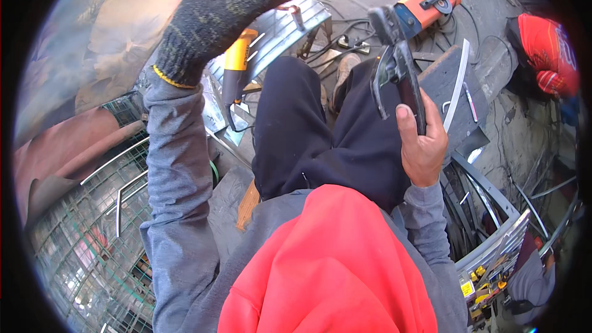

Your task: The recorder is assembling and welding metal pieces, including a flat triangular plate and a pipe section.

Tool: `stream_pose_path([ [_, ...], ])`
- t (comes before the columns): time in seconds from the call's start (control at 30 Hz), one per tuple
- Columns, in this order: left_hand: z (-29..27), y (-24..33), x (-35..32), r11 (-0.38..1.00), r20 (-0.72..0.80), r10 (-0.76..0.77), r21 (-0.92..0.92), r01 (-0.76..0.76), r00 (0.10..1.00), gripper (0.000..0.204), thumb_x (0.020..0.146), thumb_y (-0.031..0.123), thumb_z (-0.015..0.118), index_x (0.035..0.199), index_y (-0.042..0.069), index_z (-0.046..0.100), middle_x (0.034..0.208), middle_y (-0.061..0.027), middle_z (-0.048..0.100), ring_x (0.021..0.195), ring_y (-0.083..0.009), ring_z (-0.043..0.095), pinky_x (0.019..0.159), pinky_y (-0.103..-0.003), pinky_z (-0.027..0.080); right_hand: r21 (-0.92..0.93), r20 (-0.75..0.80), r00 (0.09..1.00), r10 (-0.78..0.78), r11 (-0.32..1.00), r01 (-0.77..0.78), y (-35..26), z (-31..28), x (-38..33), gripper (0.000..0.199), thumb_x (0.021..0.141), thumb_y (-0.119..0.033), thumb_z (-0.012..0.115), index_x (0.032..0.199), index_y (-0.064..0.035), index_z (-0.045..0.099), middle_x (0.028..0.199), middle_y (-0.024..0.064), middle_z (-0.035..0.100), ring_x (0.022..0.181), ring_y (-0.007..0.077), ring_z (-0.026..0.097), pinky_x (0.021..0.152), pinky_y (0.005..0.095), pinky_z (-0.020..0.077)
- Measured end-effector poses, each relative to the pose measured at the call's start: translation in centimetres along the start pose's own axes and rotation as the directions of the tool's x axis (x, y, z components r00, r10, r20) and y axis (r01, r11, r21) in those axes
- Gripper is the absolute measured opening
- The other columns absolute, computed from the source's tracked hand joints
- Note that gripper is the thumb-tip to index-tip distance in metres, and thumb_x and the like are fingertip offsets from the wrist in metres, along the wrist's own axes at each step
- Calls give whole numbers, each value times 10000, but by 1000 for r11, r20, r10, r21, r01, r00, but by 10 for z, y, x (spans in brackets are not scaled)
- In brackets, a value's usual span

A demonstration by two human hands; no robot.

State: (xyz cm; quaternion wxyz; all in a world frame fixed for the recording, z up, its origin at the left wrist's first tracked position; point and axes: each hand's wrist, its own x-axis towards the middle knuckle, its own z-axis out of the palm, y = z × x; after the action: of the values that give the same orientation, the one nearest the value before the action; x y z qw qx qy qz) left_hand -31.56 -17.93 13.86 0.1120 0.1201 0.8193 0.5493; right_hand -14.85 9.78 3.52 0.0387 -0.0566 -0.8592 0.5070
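My left hand [225,21], in a dark knit glove with a yellow cuff edge, is raised at the upper left. Its thumb stands apart from the other fingers, which are partly cut off by the picture's top, and nothing shows in it. My bare right hand [423,145] grips a black clamp-like hand tool [404,74] with a curved lever, holding it upright above my right thigh. Beyond my left knee, a ribbed metal surface [280,34] carries a small metal cylinder [297,18]. Next to it, below the glove, is a yellow and dark grey power tool [237,65].
An orange machine [425,7] with a black handle lies on the floor ahead, among black cables [345,31]. Green wire mesh [92,228] fills the left side. Curved metal strips [475,191] lie at the right. A person in red [547,55] is at the far right.
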Motion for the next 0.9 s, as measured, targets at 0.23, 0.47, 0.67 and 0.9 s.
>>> stream_pose_path([
  [0.23, -6, -29, -11, 998, -115, 46, 35, -43, 992, 498, 948, 129, 702, 1400, 21, 523, 1144, -41, 580, 1019, -127, 536, 881, -264, 432, 588, 489, 813, 317, 569, -575, 6, -8, -26, 329, 1013, -221, 639, 1167, -2, 448, 866, 72, 589, 556, 134, 608, 678, 335, 615],
  [0.47, 24, 11, -7, 990, -154, -114, 61, 125, 981, 523, 930, 113, 724, 1398, 16, 512, 986, 24, 518, 793, -52, 469, 698, -198, 404, 508, 624, 730, 280, 564, -651, 39, -1, -82, 365, 1008, -227, 640, 1169, 21, 425, 884, 121, 634, 621, 139, 633, 680, 293, 549],
  [0.67, 27, 13, -14, 989, -288, -145, -55, 135, 947, 433, 955, 145, 685, 1365, 68, 569, 1031, -5, 624, 840, -118, 607, 727, -262, 498, 623, 137, 985, 106, 763, -169, 41, 9, -55, 550, 1034, -240, 599, 1418, 39, 322, 722, 49, 651, 653, 193, 693, 1211, 627, 238],
  [0.9, -10, -40, -30, 987, -381, -28, 137, 86, 924, 323, 940, 12, 694, 1256, -34, 653, 1199, -139, 712, 1084, -194, 684, 948, -345, 558, 512, 416, 852, 318, 692, -508, 44, 4, -6, 376, 997, -274, 673, 1120, -12, 433, 819, 63, 594, 644, 116, 583, 577, 268, 490],
])
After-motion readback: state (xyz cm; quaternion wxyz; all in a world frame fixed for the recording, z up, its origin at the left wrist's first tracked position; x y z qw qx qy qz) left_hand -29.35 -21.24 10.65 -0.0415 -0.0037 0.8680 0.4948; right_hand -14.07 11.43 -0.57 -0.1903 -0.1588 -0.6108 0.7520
